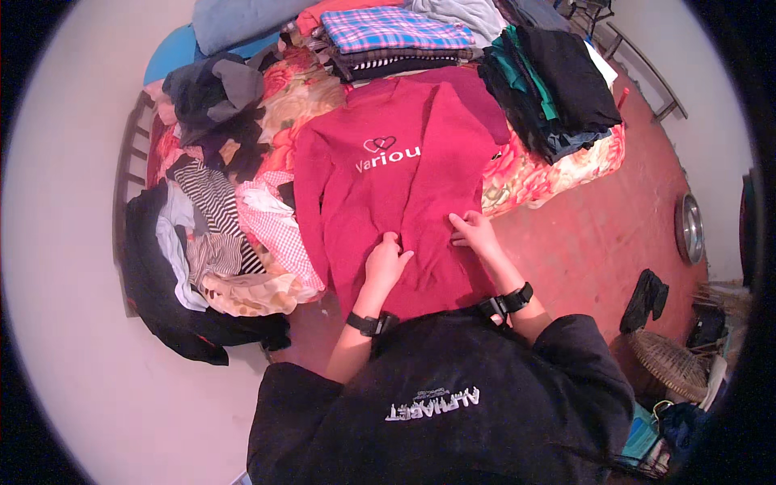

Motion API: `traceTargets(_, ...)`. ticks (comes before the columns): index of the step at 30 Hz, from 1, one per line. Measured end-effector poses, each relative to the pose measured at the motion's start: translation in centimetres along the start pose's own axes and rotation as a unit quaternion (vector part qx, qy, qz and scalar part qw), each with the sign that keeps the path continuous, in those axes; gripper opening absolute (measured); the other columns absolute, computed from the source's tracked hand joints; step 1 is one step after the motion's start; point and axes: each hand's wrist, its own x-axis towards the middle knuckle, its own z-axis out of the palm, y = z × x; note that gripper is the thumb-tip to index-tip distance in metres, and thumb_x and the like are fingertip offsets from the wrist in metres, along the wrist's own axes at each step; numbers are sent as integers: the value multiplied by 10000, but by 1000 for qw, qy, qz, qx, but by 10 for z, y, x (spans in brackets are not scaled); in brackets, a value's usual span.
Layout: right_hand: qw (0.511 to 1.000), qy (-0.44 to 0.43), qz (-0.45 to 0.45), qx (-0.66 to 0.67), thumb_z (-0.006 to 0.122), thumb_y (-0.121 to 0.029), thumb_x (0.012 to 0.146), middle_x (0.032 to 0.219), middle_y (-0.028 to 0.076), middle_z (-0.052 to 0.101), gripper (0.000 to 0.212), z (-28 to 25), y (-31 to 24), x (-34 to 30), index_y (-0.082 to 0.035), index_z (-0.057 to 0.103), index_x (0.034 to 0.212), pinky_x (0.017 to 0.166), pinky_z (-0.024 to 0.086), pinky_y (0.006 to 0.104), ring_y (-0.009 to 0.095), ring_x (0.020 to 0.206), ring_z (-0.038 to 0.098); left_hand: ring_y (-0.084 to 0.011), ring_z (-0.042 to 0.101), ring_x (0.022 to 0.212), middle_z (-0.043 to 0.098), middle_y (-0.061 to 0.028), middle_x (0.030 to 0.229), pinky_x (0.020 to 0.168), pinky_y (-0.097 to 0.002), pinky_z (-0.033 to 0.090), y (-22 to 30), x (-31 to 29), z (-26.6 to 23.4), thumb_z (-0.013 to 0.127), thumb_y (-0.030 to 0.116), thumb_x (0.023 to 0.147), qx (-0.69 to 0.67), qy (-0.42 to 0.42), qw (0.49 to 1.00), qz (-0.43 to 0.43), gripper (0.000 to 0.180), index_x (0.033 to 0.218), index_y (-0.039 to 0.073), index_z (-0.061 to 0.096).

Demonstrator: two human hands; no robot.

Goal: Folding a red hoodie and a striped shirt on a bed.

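A red sweatshirt [396, 186] lies spread flat, front up, on a bed with a flowered cover [533, 174], its hem hanging over the near edge toward the person. White lettering and a small heart outline sit on the chest, well beyond the fingertips.

The left hand [384, 263] rests on the lower part of the sweatshirt, fingers curled and pinching a small fold of the red cloth at their tips. The right hand [475, 233] lies just beside it, a little farther up the cloth, fingers [457, 222] bent and pressed flat on the fabric, pointing toward the left hand; whether they grip a fold or only press I cannot tell. The two hands are near each other but apart, with a strip of red cloth between them. Each wrist wears a black band.

Left of the left hand's fingers is a loose heap of unfolded clothes [214, 234], among them a striped piece and a checked red-and-white one. Beyond both hands, past the sweatshirt's collar, stands a pile of folded clothes with a blue plaid shirt [392, 31] on top. Beyond the right fingers and to their right is a folded stack of dark clothes [558, 85]. To the right of the right hand the red floor [598, 242] shows, with a metal bowl [689, 229] farther off
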Motion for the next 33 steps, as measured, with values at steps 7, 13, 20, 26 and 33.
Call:
traceTargets(7, 996, -90, -12, -14, 651, -159, 844, 751, 83, 604, 213, -5, 3, -14, -40, 482, 897, 497, 502, 274, 180, 652, 634, -241, 632, 702, 639, -128, 762, 645, -322, 485, -36, -3, 7, 612, 123, 836, -255, 67, 965, 10, 225, 1012, -4, 551)
traceTargets(13, 945, 52, -163, -281, 628, -114, 829, 605, 90, 555, 223, -12, 32, -15, -44, 445, 935, 515, 464, 391, 271, 563, 593, -300, 625, 643, 582, -140, 650, 584, -411, 470, 0, -33, -10, 619, 124, 839, -177, 14, 983, -38, 268, 1039, 11, 482)
traceTargets(20, 801, 133, -417, -407, 610, -129, 796, 1199, 209, 489, 455, 29, -70, -54, 5, 447, 1199, 968, 366, 431, 361, 1142, 453, -267, 614, 628, 567, -120, 651, 567, -378, 480, -16, -55, -3, 649, 98, 804, -107, 55, 992, 35, 433, 1172, 52, 427)
traceTargets(26, 692, -23, -390, -607, 656, -340, 774, 1452, 181, 264, 741, 30, -6, -32, -32, 341, 1370, 1094, 177, 529, 346, 1351, 233, -310, 637, 720, 613, -115, 712, 611, -397, 486, -31, -62, -26, 602, 119, 827, -114, 66, 989, -63, 304, 1114, 84, 509)
traceTargets(33, 639, -125, -405, -642, 609, -429, 788, 1429, 101, 343, 701, 34, 13, -64, -39, 409, 1336, 1102, 143, 533, 274, 1353, 257, -198, 569, 866, 564, -126, 973, 750, -315, 473, -145, -77, -36, 594, 61, 846, -110, 276, 946, -127, 331, 1144, 16, 457)
